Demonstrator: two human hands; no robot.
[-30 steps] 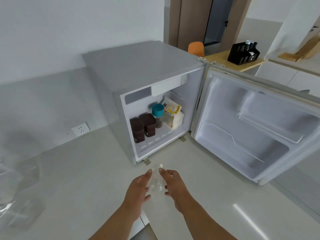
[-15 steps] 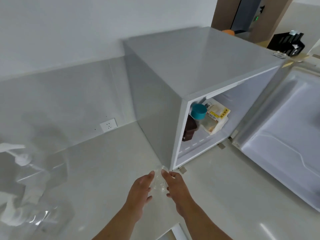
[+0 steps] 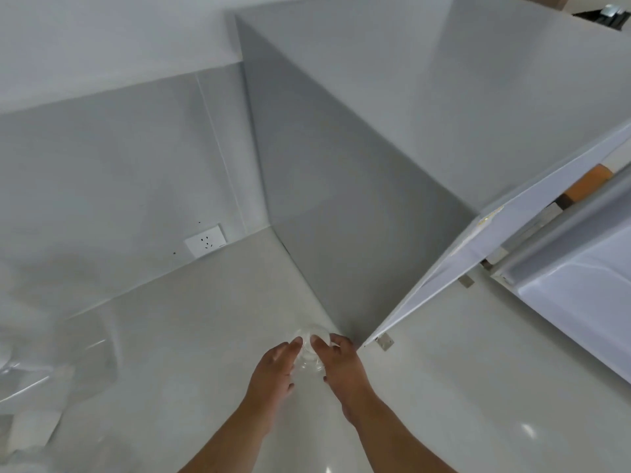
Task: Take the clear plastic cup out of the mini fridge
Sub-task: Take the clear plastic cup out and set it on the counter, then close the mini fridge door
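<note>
Clear plastic cup, outside the grey box-shaped mini fridge at one o'clock, is gripped by our left hand and right hand over the pale glossy counter. We judge it light, thin-walled and crushable, best held gently by its sides.

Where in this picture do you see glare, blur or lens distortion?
Head view throughout: glare spots on the counter, lower right; mini fridge leans, stretched by the wide lens; a smeared clear shape blurs at the left edge; the clear plastic cup between left hand and right hand looks faint.
</note>
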